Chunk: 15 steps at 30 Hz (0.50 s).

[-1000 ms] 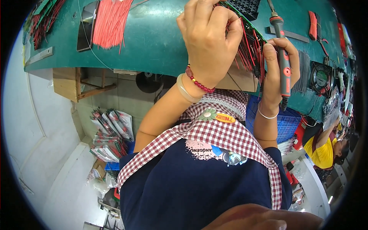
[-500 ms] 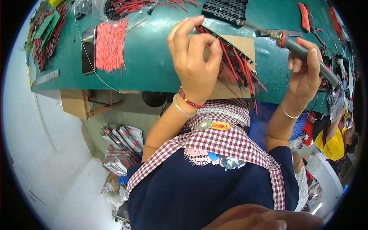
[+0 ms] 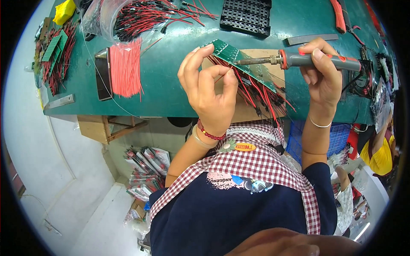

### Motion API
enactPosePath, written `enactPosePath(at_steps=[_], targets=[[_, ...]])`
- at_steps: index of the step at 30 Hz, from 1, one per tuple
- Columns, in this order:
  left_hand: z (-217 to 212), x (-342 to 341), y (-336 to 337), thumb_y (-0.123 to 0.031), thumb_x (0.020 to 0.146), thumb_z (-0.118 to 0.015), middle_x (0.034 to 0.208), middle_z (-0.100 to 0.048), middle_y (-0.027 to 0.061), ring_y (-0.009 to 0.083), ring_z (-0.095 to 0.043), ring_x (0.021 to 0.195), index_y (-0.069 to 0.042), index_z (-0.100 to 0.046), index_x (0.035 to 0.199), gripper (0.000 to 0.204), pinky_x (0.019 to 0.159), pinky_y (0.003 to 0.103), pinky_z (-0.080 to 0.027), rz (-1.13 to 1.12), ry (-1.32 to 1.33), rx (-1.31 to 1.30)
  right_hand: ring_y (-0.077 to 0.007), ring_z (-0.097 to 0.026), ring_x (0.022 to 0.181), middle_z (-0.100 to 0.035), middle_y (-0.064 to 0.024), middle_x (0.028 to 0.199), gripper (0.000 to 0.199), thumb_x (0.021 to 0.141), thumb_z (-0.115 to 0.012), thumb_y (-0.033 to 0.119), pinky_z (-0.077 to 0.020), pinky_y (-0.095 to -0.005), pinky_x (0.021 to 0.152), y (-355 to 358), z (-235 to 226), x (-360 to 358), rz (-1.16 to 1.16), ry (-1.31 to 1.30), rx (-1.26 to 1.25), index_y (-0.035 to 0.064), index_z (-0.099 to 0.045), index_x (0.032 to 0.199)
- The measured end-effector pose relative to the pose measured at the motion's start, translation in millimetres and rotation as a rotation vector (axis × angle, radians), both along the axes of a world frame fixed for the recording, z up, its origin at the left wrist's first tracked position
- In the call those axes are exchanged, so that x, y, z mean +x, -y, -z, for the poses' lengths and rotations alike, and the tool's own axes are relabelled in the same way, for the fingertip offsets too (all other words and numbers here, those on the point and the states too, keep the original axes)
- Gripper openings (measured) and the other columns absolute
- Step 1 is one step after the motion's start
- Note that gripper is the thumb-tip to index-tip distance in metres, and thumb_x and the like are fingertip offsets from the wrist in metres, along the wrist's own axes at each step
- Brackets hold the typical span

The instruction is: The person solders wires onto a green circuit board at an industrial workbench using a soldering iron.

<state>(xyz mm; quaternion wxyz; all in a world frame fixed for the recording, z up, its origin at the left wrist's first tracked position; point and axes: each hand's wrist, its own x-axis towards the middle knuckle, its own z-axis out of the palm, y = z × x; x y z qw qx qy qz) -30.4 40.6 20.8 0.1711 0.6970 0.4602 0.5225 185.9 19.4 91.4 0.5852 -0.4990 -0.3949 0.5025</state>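
A green circuit board [image 3: 224, 51] is held tilted over the table, with red wires [image 3: 252, 91] hanging from its underside. My left hand [image 3: 211, 91] has its thumb and forefinger pinched together on a thin red wire at the board's near edge. Another fingertip of that hand rests at the board's left corner. In my right hand [image 3: 322, 72] is a soldering iron [image 3: 294, 59] with a grey and orange handle, gripped like a pen. Its tip points left and meets the board close to the pinched fingers; exact contact is too small to tell.
Under the board lies brown cardboard [image 3: 277, 77] on the green table [image 3: 183, 51]. A black slotted tray [image 3: 245, 17] sits behind. Leftward are a bundle of red wires [image 3: 125, 70], a plastic bag of wires [image 3: 113, 19] and stacked wired boards [image 3: 55, 47]. Another person [image 3: 378, 160] is at the right.
The soldering iron has swung down from near the black tray onto the board. The board has tipped so its green face shows, and my left hand has shifted slightly left and nearer.
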Motion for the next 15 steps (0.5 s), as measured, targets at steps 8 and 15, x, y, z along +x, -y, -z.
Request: enactPosePath(at_steps=[8,15], targets=[[0.0,-0.1,-1.2,0.002,0.072,-0.068,0.122,-0.057,0.0133,0.0349,-0.051,0.117,-0.004,-0.059,0.081,0.014,0.097,0.043,-0.042,-0.014,-0.011,-0.017,-0.0037,-0.036,0.045,-0.051,-0.0012,0.059,0.025,0.087,-0.057,0.017,-0.0303,-0.0210,0.043,5.0,1.6,-4.8,0.030,0.039,0.000,-0.0063,-0.065,0.088],[-3.5,-4.7,6.3,0.003,0.074,-0.068,0.113,-0.058,0.0130,0.0300,-0.055,0.106,-0.004,-0.061,0.083,0.013,0.084,0.039,-0.049,-0.081,0.006,-0.090,-0.0041,-0.035,0.045,-0.047,0.0000,0.057,0.026,0.089,-0.057,0.017,-0.0297,-0.0217,0.044,8.3,0.0,3.7,0.068,0.011,0.095,-0.0075,-0.064,0.092]])
